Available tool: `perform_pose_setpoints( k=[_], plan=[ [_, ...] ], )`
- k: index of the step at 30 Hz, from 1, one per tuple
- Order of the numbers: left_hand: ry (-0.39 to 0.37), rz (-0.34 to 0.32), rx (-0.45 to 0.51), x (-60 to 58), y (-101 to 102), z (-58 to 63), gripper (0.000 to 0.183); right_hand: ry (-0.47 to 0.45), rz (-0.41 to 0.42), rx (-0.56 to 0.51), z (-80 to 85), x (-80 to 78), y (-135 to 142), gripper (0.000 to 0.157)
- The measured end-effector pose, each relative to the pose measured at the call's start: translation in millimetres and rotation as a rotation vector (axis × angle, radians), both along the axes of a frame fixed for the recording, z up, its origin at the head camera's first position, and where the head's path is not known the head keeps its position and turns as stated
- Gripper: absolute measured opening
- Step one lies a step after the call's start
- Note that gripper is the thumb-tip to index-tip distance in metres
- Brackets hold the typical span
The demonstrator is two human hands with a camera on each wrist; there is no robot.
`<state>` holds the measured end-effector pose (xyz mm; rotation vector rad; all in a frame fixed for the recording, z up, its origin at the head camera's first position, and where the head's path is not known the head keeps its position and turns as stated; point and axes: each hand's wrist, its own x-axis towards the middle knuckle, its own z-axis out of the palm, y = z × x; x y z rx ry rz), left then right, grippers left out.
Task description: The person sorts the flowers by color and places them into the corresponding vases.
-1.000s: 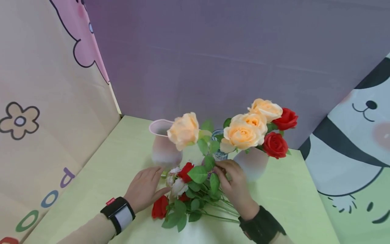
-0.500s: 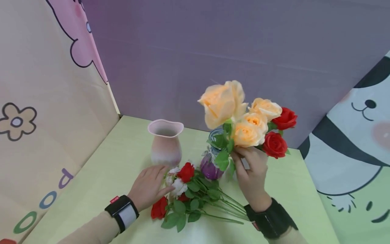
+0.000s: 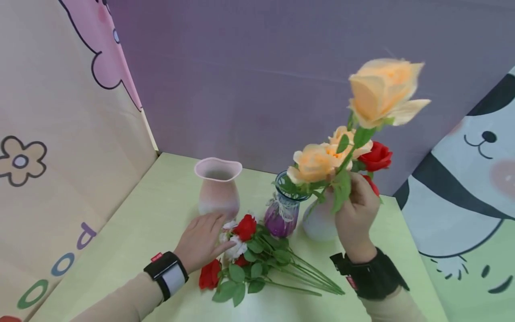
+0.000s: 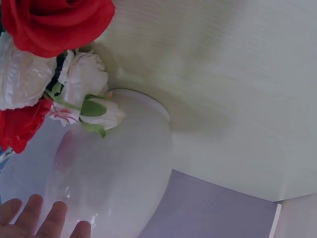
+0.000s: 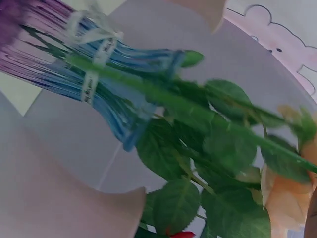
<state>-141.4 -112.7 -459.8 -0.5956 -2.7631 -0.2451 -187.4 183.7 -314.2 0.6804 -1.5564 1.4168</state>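
Observation:
My right hand (image 3: 358,212) grips the stem of a peach rose (image 3: 382,91), its bloom raised high above the other flowers. In the right wrist view the green stem (image 5: 208,119) crosses in front of the blue-purple glass vase (image 5: 111,74), which holds peach roses (image 3: 314,163). Behind that hand, a pale vase (image 3: 318,223) with red roses (image 3: 376,156) is partly hidden. My left hand (image 3: 203,237) is spread with straight fingers beside a pile of red roses (image 3: 246,227) and white flowers (image 3: 235,248) lying on the table.
A pink-white vase (image 3: 219,192) with a wavy rim stands upright behind my left hand. Loose green stems (image 3: 306,273) from the pile point to the right across the pale green table (image 3: 161,197). A purple-grey backdrop (image 3: 249,89) rises behind the table.
My right hand has lifted the peach rose from near the pile, moving up and to the right past the glass vase. The left hand has shifted slightly right, still spread.

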Motion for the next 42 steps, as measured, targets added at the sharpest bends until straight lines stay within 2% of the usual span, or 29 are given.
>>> perform_pose_setpoints(
  k=[4,8,11,13,15,16,17,19,23,24,29,31,33,36,38,42],
  plan=[
    [0.006,-0.013,-0.011,-0.5,2,0.5,0.077,-0.001,-0.021,-0.086,7.7,-2.2,1,0.013],
    [0.011,-0.018,-0.008,-0.5,3,0.9,0.077,0.019,0.198,-0.277,11.8,-2.7,2,0.013],
    [0.015,-0.024,0.002,-1.7,4,2.4,0.077,0.057,0.269,-0.358,17.9,-2.0,2,0.014],
    [0.018,-0.026,0.004,-3.6,5,3.9,0.076,0.076,0.241,-0.364,24.3,-1.4,2,0.013],
    [0.021,-0.029,0.002,-6.2,6,5.8,0.075,0.085,0.150,-0.341,29.6,-3.1,5,0.015],
    [0.021,-0.031,0.004,-7.4,7,6.7,0.074,0.090,0.137,-0.343,32.1,-3.9,7,0.015],
    [0.024,-0.032,-0.002,-8.5,7,7.4,0.074,0.091,0.152,-0.362,34.1,-4.5,8,0.015],
    [0.031,-0.037,-0.010,-10.3,8,8.7,0.073,0.078,0.122,-0.379,36.9,-5.3,10,0.013],
    [0.045,-0.049,-0.041,-11.8,10,10.1,0.074,0.066,0.212,-0.447,40.5,-3.0,10,0.009],
    [0.049,-0.052,-0.050,-11.9,11,10.5,0.074,0.061,0.196,-0.451,40.7,-2.9,9,0.010],
    [0.024,-0.046,-0.072,-10.2,14,13.0,0.076,0.036,0.149,-0.443,35.8,-4.2,8,0.010],
    [0.013,-0.044,-0.074,-9.1,15,13.3,0.077,0.031,0.209,-0.448,30.8,-4.6,8,0.012],
    [0.013,-0.043,-0.075,-8.3,15,12.4,0.077,0.014,0.225,-0.432,24.6,-4.7,8,0.012],
    [0.022,-0.044,-0.068,-7.8,15,9.7,0.077,-0.016,0.206,-0.341,14.1,-4.8,10,0.013],
    [0.024,-0.043,-0.059,-7.5,15,8.0,0.077,-0.039,0.083,-0.229,6.6,-4.5,10,0.013],
    [0.012,-0.042,-0.043,-6.0,15,6.8,0.077,-0.073,0.041,-0.088,-9.1,-3.0,10,0.015]
  ],
)
